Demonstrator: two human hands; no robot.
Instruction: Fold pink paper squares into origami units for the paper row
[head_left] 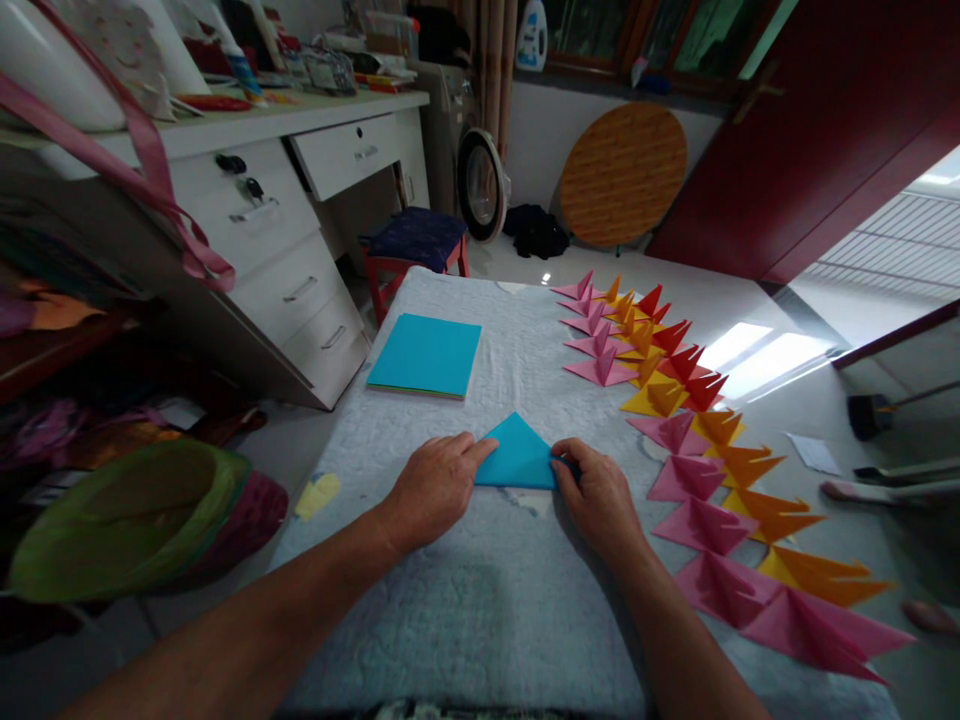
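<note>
A sheet of blue origami paper (517,458), folded into a triangle with its point away from me, lies on the cloth-covered table (465,620). My left hand (439,485) rests at its left corner, thumb and fingertips on the paper. The right corner is pinched between the thumb and fingers of my right hand (596,490). Beyond my left hand sits a flat stack of square paper (427,355), blue on top. Several folded paper cranes stand in rows along the right side, among them a pink crane (600,368) and a yellow crane (656,396).
A green-lined bin (127,520) stands left of the table. Behind it is a white desk (277,250) with drawers. A stool (416,240) is past the far left corner, near an open washing machine (480,185). A round wooden tabletop (624,172) leans against the wall.
</note>
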